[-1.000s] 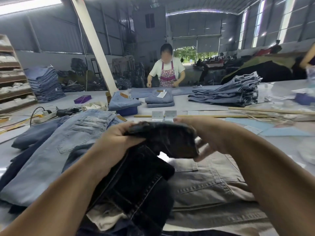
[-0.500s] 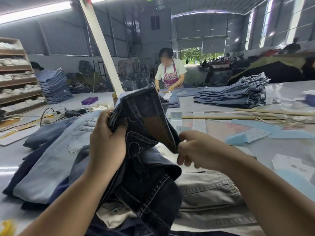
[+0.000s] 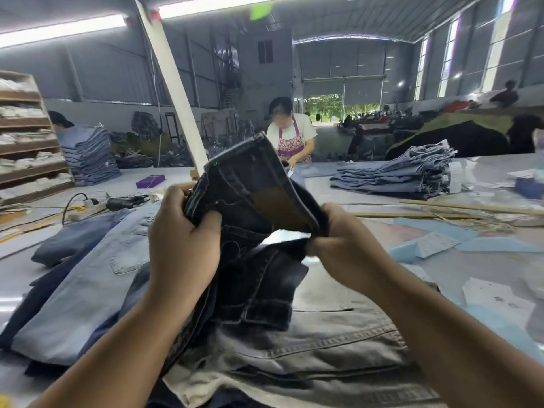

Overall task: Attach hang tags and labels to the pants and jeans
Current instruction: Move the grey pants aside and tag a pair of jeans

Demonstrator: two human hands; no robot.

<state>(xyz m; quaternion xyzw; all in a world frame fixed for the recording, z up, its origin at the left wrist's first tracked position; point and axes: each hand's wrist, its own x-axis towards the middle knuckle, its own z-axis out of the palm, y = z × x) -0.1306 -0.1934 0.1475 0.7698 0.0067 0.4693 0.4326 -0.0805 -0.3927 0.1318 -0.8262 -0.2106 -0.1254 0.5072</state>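
Denim, head view: dark jeans (image 3: 250, 207) held up above pile of jeans (image 3: 323, 348) on table (image 3: 485, 260)
left hand (image 3: 182, 245): gripping waistband's left side, fingers curled
right hand (image 3: 338, 242): pinching waistband's right end
shelf unit (image 3: 26, 136), far left: pale folded stacks
table edge: paper tags (image 3: 435, 242) right of the hands; folded stack (image 3: 397, 175) well apart

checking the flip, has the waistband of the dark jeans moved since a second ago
Yes. The dark jeans waistband has swung up from lying low between both hands; it now stands above the table edge behind it.
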